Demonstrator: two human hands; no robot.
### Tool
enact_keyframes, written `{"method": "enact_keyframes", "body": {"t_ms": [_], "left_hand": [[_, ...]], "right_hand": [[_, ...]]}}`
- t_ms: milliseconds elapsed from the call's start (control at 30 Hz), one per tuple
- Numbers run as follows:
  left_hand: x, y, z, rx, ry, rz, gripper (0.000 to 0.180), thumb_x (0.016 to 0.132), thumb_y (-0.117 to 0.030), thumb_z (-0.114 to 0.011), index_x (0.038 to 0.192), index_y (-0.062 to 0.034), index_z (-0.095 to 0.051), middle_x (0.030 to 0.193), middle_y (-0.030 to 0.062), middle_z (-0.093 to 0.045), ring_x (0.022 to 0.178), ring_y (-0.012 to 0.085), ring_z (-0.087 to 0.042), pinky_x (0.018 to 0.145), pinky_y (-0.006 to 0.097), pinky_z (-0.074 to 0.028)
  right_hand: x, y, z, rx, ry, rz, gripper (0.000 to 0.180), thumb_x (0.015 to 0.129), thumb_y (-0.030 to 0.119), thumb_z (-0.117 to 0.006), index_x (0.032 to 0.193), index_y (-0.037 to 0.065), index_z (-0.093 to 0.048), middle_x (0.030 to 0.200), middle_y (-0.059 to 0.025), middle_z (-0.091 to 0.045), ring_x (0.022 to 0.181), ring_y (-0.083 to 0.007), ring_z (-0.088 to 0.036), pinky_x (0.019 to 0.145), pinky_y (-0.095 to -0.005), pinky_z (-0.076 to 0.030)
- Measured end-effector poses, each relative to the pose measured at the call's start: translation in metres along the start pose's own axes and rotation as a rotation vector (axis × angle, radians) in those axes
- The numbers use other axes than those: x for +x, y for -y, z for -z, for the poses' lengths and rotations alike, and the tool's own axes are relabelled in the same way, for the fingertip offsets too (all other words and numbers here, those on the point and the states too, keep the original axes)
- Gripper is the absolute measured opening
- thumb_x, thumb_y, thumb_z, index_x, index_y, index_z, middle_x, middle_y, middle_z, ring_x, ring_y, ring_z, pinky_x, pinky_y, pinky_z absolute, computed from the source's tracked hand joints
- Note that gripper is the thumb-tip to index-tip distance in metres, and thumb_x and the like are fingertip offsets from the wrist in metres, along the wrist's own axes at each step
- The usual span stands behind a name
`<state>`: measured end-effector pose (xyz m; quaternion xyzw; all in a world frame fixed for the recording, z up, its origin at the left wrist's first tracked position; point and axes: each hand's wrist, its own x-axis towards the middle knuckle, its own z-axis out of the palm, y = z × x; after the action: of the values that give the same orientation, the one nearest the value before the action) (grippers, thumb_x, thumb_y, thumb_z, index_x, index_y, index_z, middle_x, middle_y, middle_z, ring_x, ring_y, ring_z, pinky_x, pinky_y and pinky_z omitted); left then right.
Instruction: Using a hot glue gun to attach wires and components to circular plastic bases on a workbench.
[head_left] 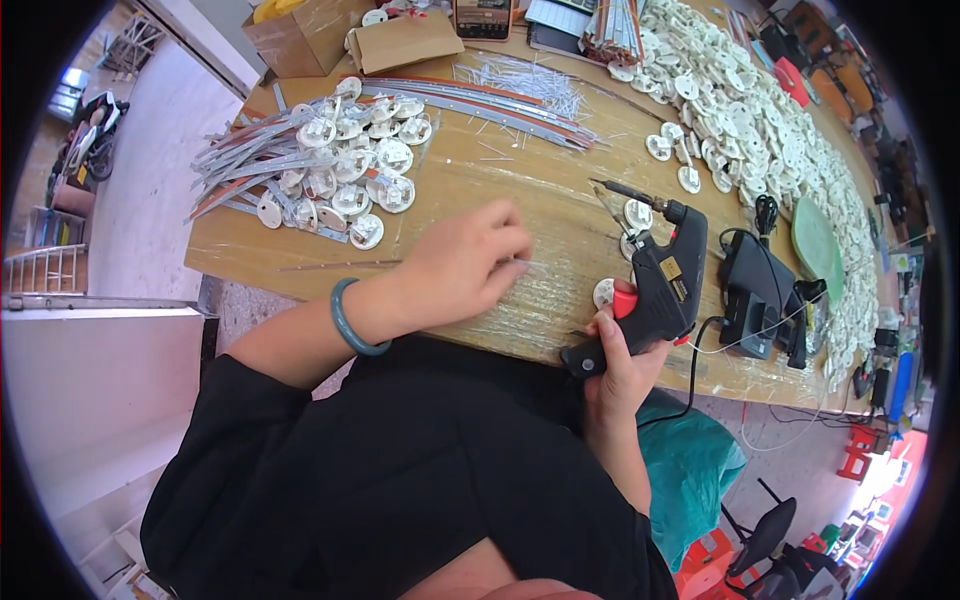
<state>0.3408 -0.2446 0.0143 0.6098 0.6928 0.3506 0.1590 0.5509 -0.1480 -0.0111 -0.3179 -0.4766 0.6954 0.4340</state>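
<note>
My right hand (618,362) grips the handle of a black glue gun (655,280) with a red trigger, its nozzle pointing up and left over the wooden table (520,180). A white round disc (604,292) lies just left of the gun, and two more discs (636,213) sit under the nozzle. My left hand (468,262) rests on the table with fingers curled, pinching a thin metal strip (527,264). A teal bangle (348,318) circles my left wrist.
A heap of assembled discs on metal strips (330,160) lies at the left. Long strips (480,100) and thin pins cross the middle. A big pile of white discs (760,120) fills the right side. Cardboard boxes (310,35), a black power adapter (755,285) and a green plate (815,240) stand around.
</note>
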Motion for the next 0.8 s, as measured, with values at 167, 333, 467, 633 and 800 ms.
{"method": "enact_keyframes", "body": {"t_ms": [167, 333, 467, 633, 800], "left_hand": [[-0.002, 0.007, 0.02, -0.189, -0.059, 0.119, 0.007, 0.088, -0.007, -0.07, 0.092, -0.0015, -0.067, 0.086, 0.0049, -0.06, 0.07, 0.0129, -0.056, 0.063, 0.026, -0.044], [-0.007, 0.009, 0.023, -0.193, -0.009, 0.151, 0.01, 0.087, -0.008, -0.072, 0.092, 0.0001, -0.068, 0.077, 0.0038, -0.058, 0.067, 0.0112, -0.052, 0.06, 0.025, -0.04], [-0.004, 0.01, 0.021, -0.162, 0.046, 0.136, 0.009, 0.086, -0.005, -0.07, 0.089, 0.0001, -0.063, 0.084, 0.0043, -0.058, 0.07, 0.0117, -0.052, 0.061, 0.026, -0.04], [-0.003, 0.003, 0.01, -0.131, 0.008, 0.083, 0.008, 0.086, -0.003, -0.066, 0.09, -0.0007, -0.058, 0.093, 0.0064, -0.059, 0.078, 0.0153, -0.059, 0.067, 0.028, -0.047], [-0.003, 0.003, 0.003, 0.153, 0.036, -0.201, 0.009, 0.085, -0.003, -0.065, 0.092, -0.0019, -0.059, 0.105, 0.0117, -0.062, 0.091, 0.0325, -0.062, 0.078, 0.038, -0.051]], "right_hand": [[0.0, 0.003, 0.004, -0.004, 0.046, 0.004, 0.052, 0.085, -0.002, -0.071, 0.131, -0.004, -0.048, 0.117, -0.0165, -0.063, 0.082, -0.0192, -0.065, 0.071, -0.031, -0.055], [-0.019, 0.009, 0.026, -0.061, 0.104, -0.05, 0.046, 0.088, 0.001, -0.069, 0.131, -0.005, -0.051, 0.114, -0.0185, -0.067, 0.087, -0.0213, -0.069, 0.075, -0.0328, -0.057], [-0.034, 0.01, 0.041, -0.153, 0.161, -0.097, 0.039, 0.092, 0.004, -0.066, 0.128, -0.005, -0.055, 0.111, -0.0156, -0.069, 0.09, -0.021, -0.069, 0.08, -0.0349, -0.057], [-0.034, 0.006, 0.038, -0.17, 0.145, -0.072, 0.036, 0.093, 0.006, -0.066, 0.126, -0.005, -0.057, 0.112, -0.015, -0.068, 0.09, -0.0203, -0.069, 0.081, -0.0335, -0.056], [-0.035, 0.003, 0.04, -0.257, 0.116, -0.052, 0.037, 0.095, 0.009, -0.062, 0.128, -0.007, -0.055, 0.119, -0.0204, -0.066, 0.085, -0.0217, -0.066, 0.075, -0.0344, -0.055]]}}
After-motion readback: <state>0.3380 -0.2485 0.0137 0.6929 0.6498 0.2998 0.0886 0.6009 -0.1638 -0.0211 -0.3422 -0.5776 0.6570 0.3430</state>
